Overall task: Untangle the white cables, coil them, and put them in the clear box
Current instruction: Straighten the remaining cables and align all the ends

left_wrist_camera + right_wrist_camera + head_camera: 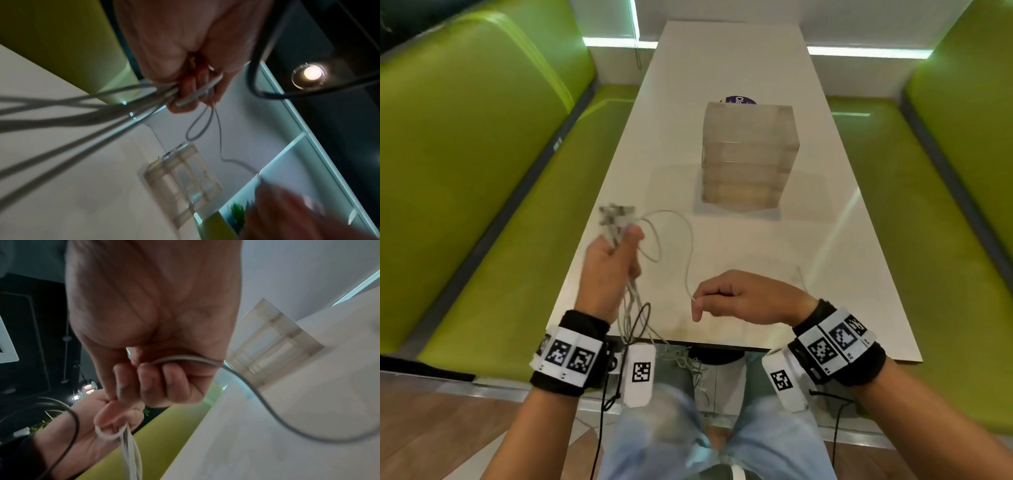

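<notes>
Your left hand [613, 267] grips a bunch of the white cables [633, 308] in a closed fist, plug ends sticking up past the thumb, the rest hanging off the near edge of the counter [722, 61] into a snarl above your knees. Your right hand [743, 298] is curled round one strand [685, 240] that arcs over from the bunch; the right wrist view shows it running under the bent fingers [152, 379].

These cables look light, thin and limp, so they should carry no shape of their own and will likely slide through a loose grip. Their smooth jackets probably snag on each other at every crossing. Take hold near a plug, where the stiffer end gives you something to pinch, and draw one strand at a time rather than yanking, which would likely tighten the knot.

The clear box [750, 154] stands farther up the counter, well apart from both hands, with no cable in it that you can make out.
</notes>
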The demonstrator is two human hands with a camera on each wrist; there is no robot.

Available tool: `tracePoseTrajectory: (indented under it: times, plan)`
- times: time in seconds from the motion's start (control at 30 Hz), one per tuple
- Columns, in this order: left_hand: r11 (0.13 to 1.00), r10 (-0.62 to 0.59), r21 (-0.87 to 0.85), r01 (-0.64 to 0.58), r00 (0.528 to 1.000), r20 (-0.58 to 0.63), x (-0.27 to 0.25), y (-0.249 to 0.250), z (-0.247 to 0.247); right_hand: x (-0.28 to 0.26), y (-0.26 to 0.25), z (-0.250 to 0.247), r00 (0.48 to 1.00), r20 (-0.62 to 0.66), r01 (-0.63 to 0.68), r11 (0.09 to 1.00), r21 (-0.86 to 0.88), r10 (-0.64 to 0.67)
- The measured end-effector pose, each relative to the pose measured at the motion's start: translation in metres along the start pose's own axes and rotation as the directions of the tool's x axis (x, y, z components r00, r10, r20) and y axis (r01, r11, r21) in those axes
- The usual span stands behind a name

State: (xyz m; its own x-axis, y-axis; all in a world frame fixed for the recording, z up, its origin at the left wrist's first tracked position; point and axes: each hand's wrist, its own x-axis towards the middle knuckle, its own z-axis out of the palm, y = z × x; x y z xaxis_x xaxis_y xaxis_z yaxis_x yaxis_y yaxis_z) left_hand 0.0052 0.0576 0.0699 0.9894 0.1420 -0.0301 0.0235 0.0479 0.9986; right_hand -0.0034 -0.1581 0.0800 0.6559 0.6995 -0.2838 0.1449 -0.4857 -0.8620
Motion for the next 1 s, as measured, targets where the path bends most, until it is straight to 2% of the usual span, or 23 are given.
tracePoseTrajectory:
  times: [0.07, 0.13, 0.27, 0.37, 0.43, 0.5, 0.57, 0.63, 0.7, 0.77, 0.8, 0.87, 0.93, 1.0]
  plan:
    - [0.995, -0.003, 0.102, -0.017, 0.980, 0.197, -0.012, -0.004, 0.012, -0.001, -0.012, -0.008, 0.997, -0.063, 0.052, 0.998, 0.038, -0.049]
    - [0.995, -0.004, 0.094, -0.026, 0.953, 0.304, -0.019, -0.008, 0.022, -0.003, -0.018, -0.018, 0.989, -0.107, 0.116, 0.985, 0.125, -0.103]
    - [0.999, 0.005, 0.043, -0.023, 0.923, 0.384, -0.025, -0.009, 0.028, -0.002, -0.013, -0.028, 0.987, -0.085, 0.160, 0.926, 0.342, -0.139]
    - [0.992, 0.039, 0.095, -0.088, 0.901, 0.431, -0.029, -0.007, 0.032, -0.001, -0.011, -0.027, 0.984, -0.120, 0.171, 0.880, 0.444, -0.131]
    - [0.995, 0.053, 0.062, -0.080, 0.931, 0.360, -0.028, -0.005, 0.032, -0.001, -0.008, -0.029, 0.973, -0.188, 0.194, 0.907, 0.375, -0.131]
    - [0.998, 0.024, -0.064, -0.008, 0.969, 0.246, -0.022, -0.005, 0.026, -0.002, -0.001, -0.033, 0.971, -0.208, 0.168, 0.955, 0.245, -0.118]
    - [0.986, 0.008, -0.167, 0.016, 0.990, 0.137, -0.015, -0.002, 0.018, -0.003, 0.007, -0.035, 0.989, -0.132, 0.080, 0.985, 0.153, -0.060]
    - [0.969, -0.005, -0.249, 0.006, 1.000, 0.006, -0.008, 0.001, 0.010, -0.002, 0.017, -0.028, 1.000, 0.021, -0.004, 0.997, 0.072, 0.003]
    - [0.943, -0.029, -0.333, -0.021, 0.989, -0.144, 0.001, 0.002, 0.001, -0.002, 0.026, -0.016, 0.988, 0.145, -0.051, 0.999, -0.016, 0.052]
    - [0.931, -0.039, -0.359, -0.060, 0.964, -0.262, 0.010, 0.002, -0.009, -0.004, 0.031, -0.004, 0.983, 0.173, -0.053, 0.996, -0.070, 0.064]
    - [0.936, -0.030, -0.344, -0.078, 0.954, -0.298, 0.012, 0.001, -0.014, -0.005, 0.032, 0.001, 0.987, 0.149, -0.051, 0.998, -0.038, 0.056]
    - [0.960, 0.000, -0.267, -0.080, 0.957, -0.289, 0.014, -0.001, -0.020, -0.007, 0.028, 0.006, 1.000, 0.006, -0.028, 0.984, 0.173, 0.028]
    - [0.988, 0.030, -0.145, -0.055, 0.985, -0.168, 0.008, -0.005, -0.017, -0.007, 0.021, 0.005, 0.977, -0.211, 0.063, 0.928, 0.367, 0.017]
    - [1.000, 0.025, -0.011, -0.026, 0.999, -0.040, -0.001, -0.008, -0.007, -0.004, 0.015, -0.001, 0.936, -0.353, 0.140, 0.909, 0.392, 0.008]
